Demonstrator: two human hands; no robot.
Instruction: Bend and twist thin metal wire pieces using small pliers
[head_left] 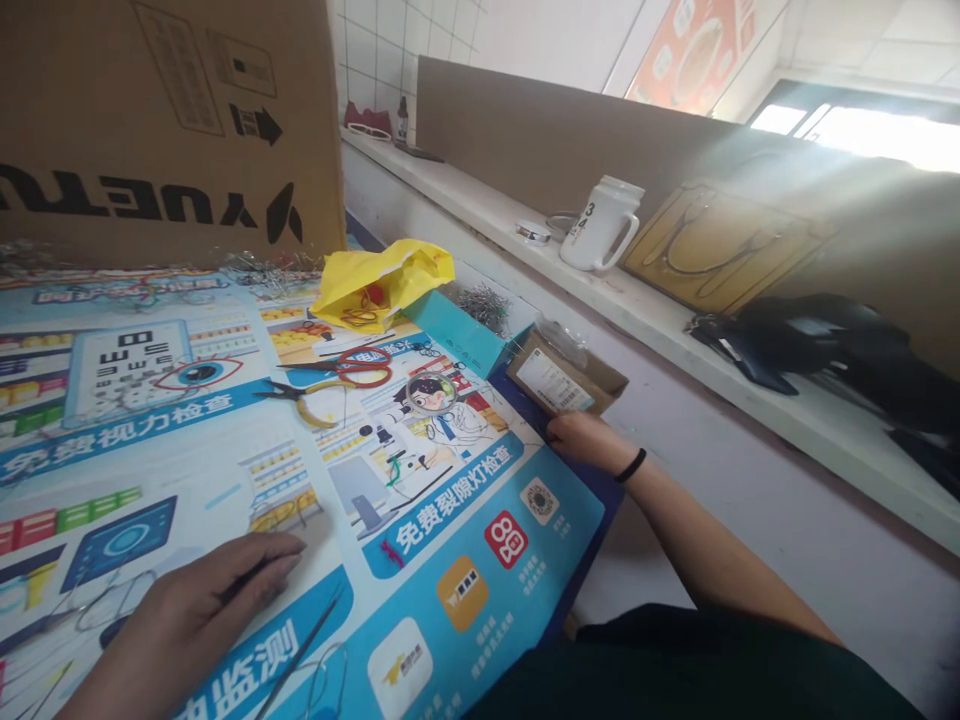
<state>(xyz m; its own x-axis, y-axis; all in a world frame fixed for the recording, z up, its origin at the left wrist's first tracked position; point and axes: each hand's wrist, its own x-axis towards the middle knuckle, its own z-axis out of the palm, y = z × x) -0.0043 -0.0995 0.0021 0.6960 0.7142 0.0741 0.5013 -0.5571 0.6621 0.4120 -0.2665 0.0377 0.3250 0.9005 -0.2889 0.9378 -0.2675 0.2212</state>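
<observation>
My left hand lies over the printed poster sheet, its fingers stretched out and nothing visible in them. Bent wire pieces lie beside it, and a thin tweezer-like metal tool is to its right. My right hand is at the table's right edge, against the near side of a small cardboard box with a white label. Its fingers are curled, and their tips are hidden. Pliers with yellow handles and red-handled scissors rest on the poster further back.
A yellow bag and a turquoise box stand behind the scissors, near a pile of wire pieces. A large carton blocks the back left. On the ledge are a white mug and a dark object.
</observation>
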